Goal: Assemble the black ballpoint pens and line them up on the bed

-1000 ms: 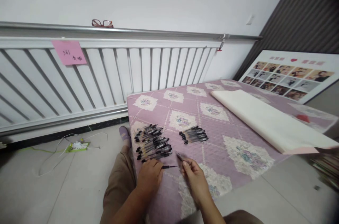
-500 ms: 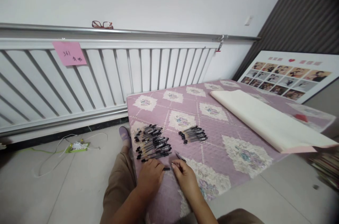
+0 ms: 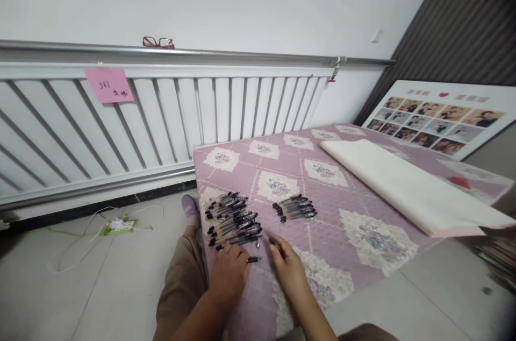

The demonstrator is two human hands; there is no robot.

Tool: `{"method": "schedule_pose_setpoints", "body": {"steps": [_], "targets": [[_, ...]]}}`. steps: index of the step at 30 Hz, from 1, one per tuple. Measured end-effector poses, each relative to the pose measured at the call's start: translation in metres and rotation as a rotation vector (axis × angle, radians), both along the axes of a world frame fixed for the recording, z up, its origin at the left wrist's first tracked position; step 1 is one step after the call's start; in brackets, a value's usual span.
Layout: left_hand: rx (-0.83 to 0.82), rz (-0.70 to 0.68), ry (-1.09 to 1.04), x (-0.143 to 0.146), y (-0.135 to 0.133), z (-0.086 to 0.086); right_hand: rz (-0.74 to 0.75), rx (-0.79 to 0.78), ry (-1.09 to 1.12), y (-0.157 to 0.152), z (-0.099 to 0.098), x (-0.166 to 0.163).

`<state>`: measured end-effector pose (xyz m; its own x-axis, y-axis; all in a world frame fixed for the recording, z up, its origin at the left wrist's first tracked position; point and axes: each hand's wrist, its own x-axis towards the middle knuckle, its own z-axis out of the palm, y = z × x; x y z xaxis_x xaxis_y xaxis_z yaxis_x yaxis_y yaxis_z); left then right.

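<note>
My left hand [image 3: 229, 272] is closed around a black pen [image 3: 253, 260], whose dark end sticks out to the right past the fingers. Across from it, my right hand [image 3: 288, 265] has its thumb and fingers pinched together. A small dark bit shows at its fingertips, too blurred to name. Just beyond the left hand lies a loose pile of pens [image 3: 234, 222] with black caps and clear barrels. A smaller, neater row of pens [image 3: 296, 207] lies to the right of the pile. Between the hands and the pile rests a tiny shiny piece [image 3: 258, 244].
A purple floral cover [image 3: 318, 153] spreads under the pens. On its right lies a folded cream sheet [image 3: 403, 185], with a photo board [image 3: 443, 115] behind it. A white radiator [image 3: 209, 109] stands along the wall. On the floor at left lies a power strip [image 3: 119, 226].
My right hand has moved slightly right, away from the left hand. The pen-like piece beside its fingers no longer shows there. A tiny shiny piece now shows near the pile. My left hand stays put.
</note>
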<state>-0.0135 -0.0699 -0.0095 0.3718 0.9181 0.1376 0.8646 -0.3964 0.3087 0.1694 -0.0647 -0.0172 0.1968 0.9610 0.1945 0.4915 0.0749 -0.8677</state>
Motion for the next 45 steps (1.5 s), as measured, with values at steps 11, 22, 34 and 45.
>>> {"method": "schedule_pose_setpoints", "body": {"steps": [11,22,34,45], "targets": [[0.014,-0.02,0.035,0.006,0.009,-0.004,-0.048,0.012,-0.62,0.001,-0.004,0.021],[0.078,0.11,0.0,0.013,0.025,0.003,0.017,0.046,-0.625,0.002,0.002,0.013],[0.154,0.119,-0.061,0.013,0.028,-0.007,-0.113,0.202,-0.597,0.024,-0.013,0.035],[0.243,0.09,-0.104,0.013,0.025,-0.008,-0.287,0.011,-0.87,0.049,-0.006,0.059]]}}
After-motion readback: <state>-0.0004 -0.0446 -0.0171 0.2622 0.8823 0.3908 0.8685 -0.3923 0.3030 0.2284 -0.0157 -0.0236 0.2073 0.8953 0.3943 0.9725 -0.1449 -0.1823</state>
